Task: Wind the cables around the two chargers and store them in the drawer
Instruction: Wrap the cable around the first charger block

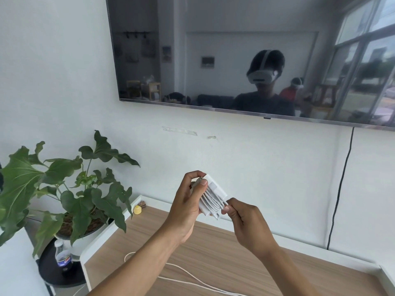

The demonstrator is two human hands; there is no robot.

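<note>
A white charger [215,189] is held up above the wooden cabinet top [224,253], with its white cable wound around it in several turns. My left hand [188,201] grips the charger from the left, thumb on the coils. My right hand [245,223] pinches the loose cable end [222,208] at the charger's lower right corner. A second white cable [188,274] lies loose on the cabinet top below my arms; its charger is not in view. No drawer shows.
A large potted plant [70,189] stands at the left on a black round stand with a plastic bottle [63,257] beside it. A small yellow object [137,209] sits on the cabinet's back left edge. A wall-mounted TV [245,56] hangs above; its black cord [339,189] runs down the wall.
</note>
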